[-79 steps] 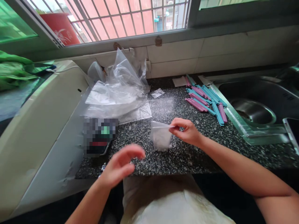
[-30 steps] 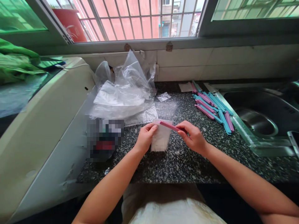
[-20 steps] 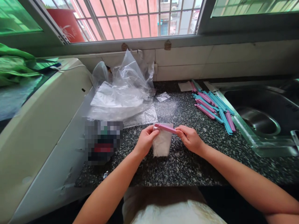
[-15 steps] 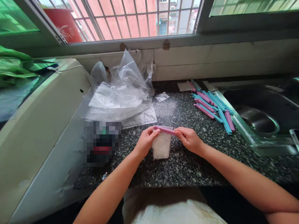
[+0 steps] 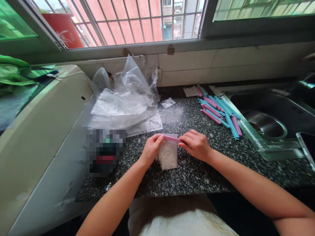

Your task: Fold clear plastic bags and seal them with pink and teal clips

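A pink bag sealing clip (image 5: 171, 139) lies across the top of a small clear plastic bag (image 5: 168, 157) with whitish contents. My left hand (image 5: 152, 148) pinches the clip's left end between thumb and fingers. At the clip's right end, my right hand (image 5: 197, 145) is closed with its fingers curled over it. The bag hangs below the clip, just in front of me over the counter; whether its bottom touches the stone I cannot tell. Further right lies a pile of pink and blue sealing clips (image 5: 219, 111).
Crumpled clear plastic bags (image 5: 125, 101) cover the back left of the speckled counter (image 5: 197, 177). A small clear packet (image 5: 168, 102) and a flat whitish packet (image 5: 190, 91) lie behind my hands. A steel sink (image 5: 262, 150) borders the right; a blurred-out object (image 5: 105, 154) stands left.
My right hand has shifted inward along the clip and its fingers now curl over the end. The camera view has turned slightly right.
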Demonstrator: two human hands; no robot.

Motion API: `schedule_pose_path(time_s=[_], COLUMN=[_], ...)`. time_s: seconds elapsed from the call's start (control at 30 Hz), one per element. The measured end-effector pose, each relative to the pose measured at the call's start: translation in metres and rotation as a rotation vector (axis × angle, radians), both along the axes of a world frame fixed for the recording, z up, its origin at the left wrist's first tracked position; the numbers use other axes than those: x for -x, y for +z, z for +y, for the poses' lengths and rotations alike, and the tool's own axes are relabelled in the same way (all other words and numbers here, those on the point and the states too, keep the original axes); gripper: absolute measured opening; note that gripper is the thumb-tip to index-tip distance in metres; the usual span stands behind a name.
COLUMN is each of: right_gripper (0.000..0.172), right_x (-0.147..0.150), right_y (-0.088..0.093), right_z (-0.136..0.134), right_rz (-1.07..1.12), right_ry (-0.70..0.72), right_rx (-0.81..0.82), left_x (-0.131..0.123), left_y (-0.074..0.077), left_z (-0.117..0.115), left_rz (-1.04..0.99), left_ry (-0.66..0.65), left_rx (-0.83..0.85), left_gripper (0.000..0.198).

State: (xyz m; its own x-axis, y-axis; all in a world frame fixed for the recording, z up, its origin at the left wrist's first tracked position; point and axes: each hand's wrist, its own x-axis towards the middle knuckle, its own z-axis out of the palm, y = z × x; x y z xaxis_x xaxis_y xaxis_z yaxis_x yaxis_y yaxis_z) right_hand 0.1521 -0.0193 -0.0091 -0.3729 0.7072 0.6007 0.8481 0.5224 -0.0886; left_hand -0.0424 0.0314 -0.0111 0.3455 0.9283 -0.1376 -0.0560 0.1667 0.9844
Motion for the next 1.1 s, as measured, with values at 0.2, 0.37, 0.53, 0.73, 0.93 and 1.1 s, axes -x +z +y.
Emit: schedule_pose_path(time_s=[0.2, 0.37, 0.53, 0.73, 0.93, 1.1], right_gripper=[0.029, 0.024, 0.024, 0.023, 0.021, 0.018], right_x=[0.0011, 0.0029, 0.0034, 0.0029, 0.0026, 0.0023], right_y=[-0.0041, -0.0055, -0.0036, -0.0039, -0.0048, -0.0035], right_z=[0.0001, 0.0006, 0.0015, 0.0021, 0.0039, 0.0048], right_rz=[-0.051, -0.068, -0.061, -0.033, -0.002, 0.052], right_ry=[0.003, -0.013, -0.004, 0.006, 0.011, 0.022], right_rx=[-0.031, -0.039, -0.076, -0.088, -0.103, -0.106], left_x=[0.0, -0.0016, -0.0042, -0.0049, -0.0046, -0.0039], left_y=[-0.0043, -0.0063, -0.0091, -0.0063, -0.0049, -0.0071], left_z=[0.0005, 0.0004, 0.0018, 0.0019, 0.0019, 0.004], left_rz=[0.008, -0.036, -0.153, -0.238, -0.27, -0.239], left_ry=[0.029, 0.043, 0.065, 0.09, 0.079, 0.077], left_rx=[0.008, 0.073, 0.209, 0.275, 0.287, 0.255], left_gripper=[0.046, 0.045, 0.043, 0.042, 0.042, 0.04])
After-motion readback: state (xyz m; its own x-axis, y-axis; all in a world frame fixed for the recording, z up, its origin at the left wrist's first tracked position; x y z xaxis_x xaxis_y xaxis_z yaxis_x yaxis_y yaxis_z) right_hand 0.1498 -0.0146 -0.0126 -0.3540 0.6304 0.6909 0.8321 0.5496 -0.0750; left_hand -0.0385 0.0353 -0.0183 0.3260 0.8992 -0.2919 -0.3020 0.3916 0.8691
